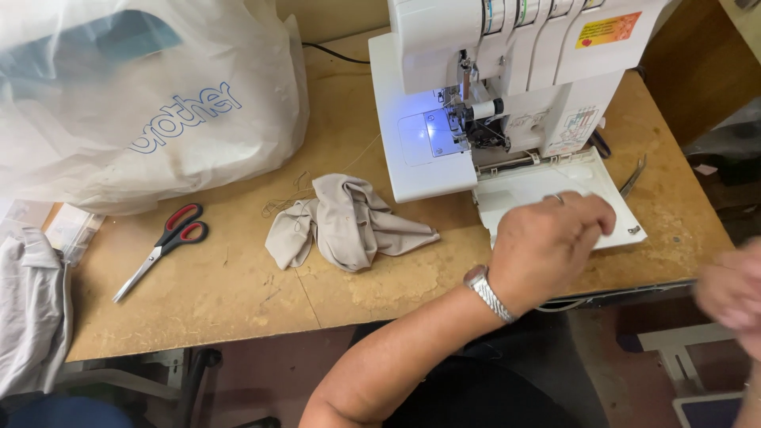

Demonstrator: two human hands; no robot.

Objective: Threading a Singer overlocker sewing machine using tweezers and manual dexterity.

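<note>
Overlocker (507,79) sits at twelve o'clock on the table (238,293), its front cover flap (555,198) swung down. Left hand (551,246), fingers curled loosely with nothing seen in them, rests over that flap, wristwatch (487,292) behind. Right hand (733,289) blurs at three o'clock; its grip can't be read. Looks like threading or servicing, calling for fine fingertip work. Beige cloth (349,222) and scissors (162,246) lie toward nine.

A worn wooden table (238,293) carries it all: a white overlock machine (507,87) at the back, its front flap (555,190) lying open. A crumpled beige cloth (349,222) sits mid-table, red-handled scissors (162,247) near the left, and a big plastic bag (143,95) fills the far left corner.
</note>
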